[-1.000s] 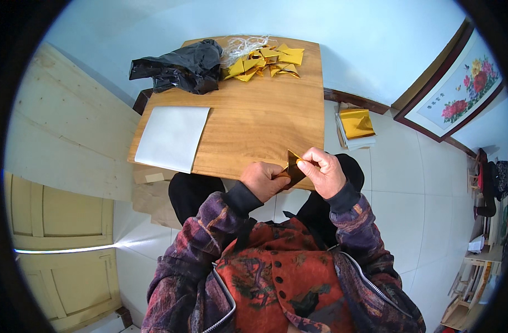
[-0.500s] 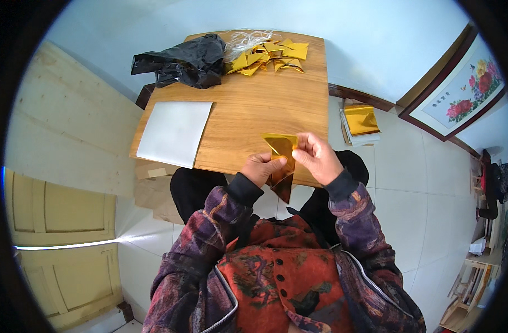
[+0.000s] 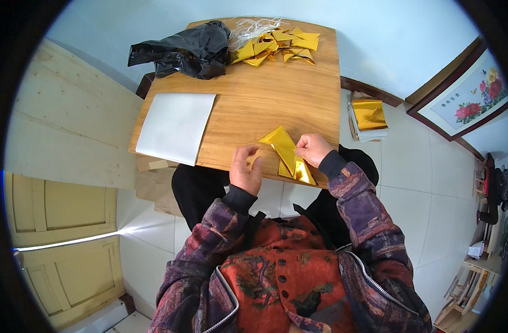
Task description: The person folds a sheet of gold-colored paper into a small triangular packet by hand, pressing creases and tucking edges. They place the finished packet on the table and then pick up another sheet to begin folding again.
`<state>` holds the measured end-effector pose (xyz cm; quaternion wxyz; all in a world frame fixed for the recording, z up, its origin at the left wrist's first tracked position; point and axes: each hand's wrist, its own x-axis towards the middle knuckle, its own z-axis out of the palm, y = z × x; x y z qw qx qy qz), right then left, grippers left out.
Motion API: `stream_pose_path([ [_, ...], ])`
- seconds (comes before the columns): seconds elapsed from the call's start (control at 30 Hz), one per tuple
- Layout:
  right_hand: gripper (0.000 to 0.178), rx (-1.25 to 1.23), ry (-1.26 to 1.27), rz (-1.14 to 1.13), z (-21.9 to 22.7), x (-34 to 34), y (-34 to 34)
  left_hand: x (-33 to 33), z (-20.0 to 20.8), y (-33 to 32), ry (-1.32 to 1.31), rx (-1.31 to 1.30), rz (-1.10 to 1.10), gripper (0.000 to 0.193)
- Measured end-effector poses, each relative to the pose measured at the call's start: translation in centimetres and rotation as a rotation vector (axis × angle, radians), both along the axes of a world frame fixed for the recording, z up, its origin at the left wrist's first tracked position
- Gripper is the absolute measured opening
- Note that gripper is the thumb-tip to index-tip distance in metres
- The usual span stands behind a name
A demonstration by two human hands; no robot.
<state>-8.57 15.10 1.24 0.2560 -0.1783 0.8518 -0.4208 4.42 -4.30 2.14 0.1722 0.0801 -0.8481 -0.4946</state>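
Note:
A sheet of shiny gold foil paper [image 3: 284, 152], folded into a slanted shape with pointed ends, lies at the table's near edge between my hands. My right hand [image 3: 315, 150] is closed, with thumb and fingertips pinched at the paper's right side. Just left of the paper, my left hand [image 3: 246, 171] is held with fingers apart and nothing in it. Farther left, a flat silvery-white sheet [image 3: 175, 126] rests on the wooden table [image 3: 259, 94].
Several folded gold foil pieces [image 3: 276, 45] are heaped at the table's far side, beside white strings [image 3: 248, 30] and a crumpled black plastic bag [image 3: 193, 53]. On the floor to the right, a stack of papers [image 3: 369, 119] has gold foil on top. A framed flower picture [image 3: 467, 94] leans at the wall.
The folded gold paper came down from between both hands onto the table. My left hand let go and moved left. My right hand stays at the paper's right side.

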Motion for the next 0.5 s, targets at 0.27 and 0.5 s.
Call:
stream_pose_path([
  [0.27,0.014,0.206,0.202,-0.016,0.9,2.1,-0.7,-4.1,-2.2,0.8,-0.135,-0.680,-0.439,0.058],
  [0.5,0.020,0.068,0.554,-0.033,2.3,6.6,2.7,-4.0,-2.6,-0.6,-0.132,-0.789,-0.563,0.063],
])
